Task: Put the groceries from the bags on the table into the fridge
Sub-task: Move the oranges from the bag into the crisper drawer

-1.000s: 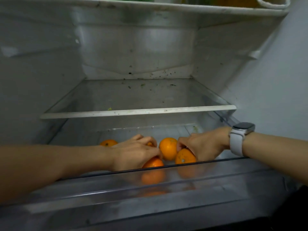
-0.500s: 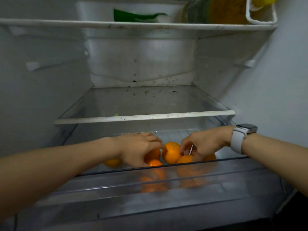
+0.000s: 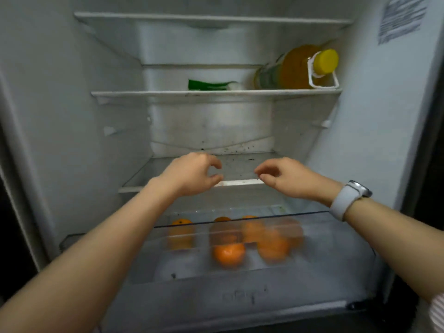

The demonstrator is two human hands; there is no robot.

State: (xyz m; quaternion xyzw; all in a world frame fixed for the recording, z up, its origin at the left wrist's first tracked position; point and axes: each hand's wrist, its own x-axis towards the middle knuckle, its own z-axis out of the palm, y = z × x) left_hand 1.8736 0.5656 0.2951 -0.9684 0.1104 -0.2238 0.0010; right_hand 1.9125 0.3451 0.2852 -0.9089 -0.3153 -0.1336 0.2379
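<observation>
Both hands hover empty in front of the open fridge (image 3: pixel 360 140), level with the front edge of the lowest glass shelf (image 3: pixel 240 182). The left hand (image 3: pixel 192 175) has its fingers (image 3: pixel 215 163) loosely curled and released, thumb and forefinger apart, grasping nothing. The right hand (image 3: pixel 286 179), with a pale grey smartwatch (image 3: pixel 348 198) on its wrist, is likewise half-curled and holds nothing.

Below the hands, the clear crisper drawer (image 3: pixel 336 236) stands pulled out. The oranges (image 3: pixel 228 254) lie in it, clustered toward the middle and right, with one (image 3: pixel 181 223) set apart on the left; most are blurred through the drawer's front wall, so their exact number cannot be told.

On the shelf above, a large bottle of yellow-orange liquid (image 3: pixel 295 68) with a yellow cap lies on its side at the right, its white handle facing out. Just left of it lies a green and white item (image 3: pixel 211 85), too blurred to name. A printed label (image 3: pixel 401 18) is stuck on the fridge's right inner wall near the top.
</observation>
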